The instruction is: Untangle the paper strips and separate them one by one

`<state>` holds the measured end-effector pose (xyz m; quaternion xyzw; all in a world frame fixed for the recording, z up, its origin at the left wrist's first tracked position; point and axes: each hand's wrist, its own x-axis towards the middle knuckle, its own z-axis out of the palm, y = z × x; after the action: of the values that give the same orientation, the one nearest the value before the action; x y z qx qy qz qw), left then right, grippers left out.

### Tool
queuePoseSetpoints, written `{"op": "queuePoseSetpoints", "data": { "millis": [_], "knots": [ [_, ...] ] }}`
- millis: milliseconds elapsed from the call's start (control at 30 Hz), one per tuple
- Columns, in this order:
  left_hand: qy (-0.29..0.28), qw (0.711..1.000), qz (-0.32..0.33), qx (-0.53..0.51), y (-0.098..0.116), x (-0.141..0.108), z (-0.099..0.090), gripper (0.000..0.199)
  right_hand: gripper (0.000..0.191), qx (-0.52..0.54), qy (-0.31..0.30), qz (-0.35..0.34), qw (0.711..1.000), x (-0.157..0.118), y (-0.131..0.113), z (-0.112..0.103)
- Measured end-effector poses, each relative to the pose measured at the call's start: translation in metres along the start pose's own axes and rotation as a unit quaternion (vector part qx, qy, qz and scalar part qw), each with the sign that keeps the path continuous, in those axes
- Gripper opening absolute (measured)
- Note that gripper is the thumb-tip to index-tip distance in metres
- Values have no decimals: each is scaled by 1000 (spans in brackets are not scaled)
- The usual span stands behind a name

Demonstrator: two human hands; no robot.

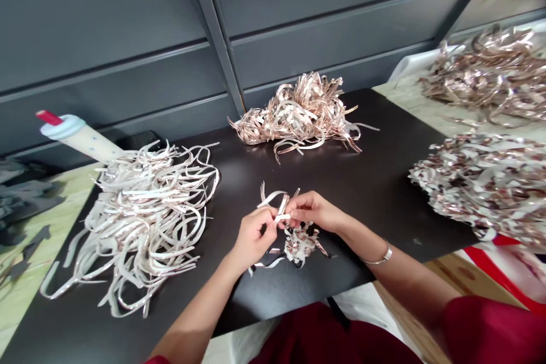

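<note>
Over the near middle of the black table, my left hand [259, 234] and my right hand [314, 211] meet, fingertips almost touching. Both pinch a narrow white and rose-gold strip [282, 218], and a loose end of it curls up beyond my fingers. Just below my hands a small clump of short strip pieces [300, 243] rests on the table, partly covered by my right hand. A few loose bits trail to its left. Left of my left hand spreads a big pile of long whitish strips [149, 222].
Shiny rose-gold strips [302, 111] are heaped at the back of the black table [367, 159]. A pale tumbler [85, 139] with a red top leans at left. Fluffy cut strips [490, 182] and more rose-gold strips [495, 77] lie at right. Grey panels [128, 28] stand behind.
</note>
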<state>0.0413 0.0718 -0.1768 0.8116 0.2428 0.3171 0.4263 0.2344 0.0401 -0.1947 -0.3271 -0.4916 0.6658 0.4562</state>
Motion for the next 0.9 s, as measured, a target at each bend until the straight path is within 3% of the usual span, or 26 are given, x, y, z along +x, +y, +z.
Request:
{"op": "queuePoseSetpoints", "data": {
  "millis": [100, 200, 267, 367, 500, 567, 633, 700, 767, 833, 900],
  "knots": [
    [17, 992, 51, 112, 0, -2, 1, 20, 43, -161, 13, -58, 985, -1, -10, 7],
    [18, 985, 73, 154, 2, -6, 3, 17, 39, -327, 32, -133, 935, 3, -18, 16],
    [27, 987, 70, 142, 3, -10, 3, 18, 34, -384, 30, -151, 911, 8, -21, 21],
    [42, 997, 28, 66, 4, -15, 2, 20, 32, -354, -16, -124, 927, 13, -22, 19],
    [32, 996, -33, -76, 5, -16, -1, 28, 36, -170, -63, -38, 983, 13, -14, 6],
    [25, 991, -55, -121, 4, -15, -2, 34, 37, -130, -70, -31, 989, 12, -9, 3],
    [10, 983, -106, -151, 1, -14, -3, 37, 36, -155, -70, -60, 984, 10, -4, 4],
    [-12, 962, -181, -205, -3, -14, -3, 36, 33, -221, -65, -105, 967, 10, 0, 9],
    [-31, 922, -251, -292, -7, -13, -1, 33, 29, -298, -53, -152, 941, 10, 2, 14],
    [-37, 882, -289, -371, -10, -12, 0, 36, 25, -352, -33, -183, 917, 10, 4, 18],
    [-30, 858, -302, -414, -12, -12, 2, 42, 16, -373, 3, -201, 906, 9, 4, 20]
  ]
}}
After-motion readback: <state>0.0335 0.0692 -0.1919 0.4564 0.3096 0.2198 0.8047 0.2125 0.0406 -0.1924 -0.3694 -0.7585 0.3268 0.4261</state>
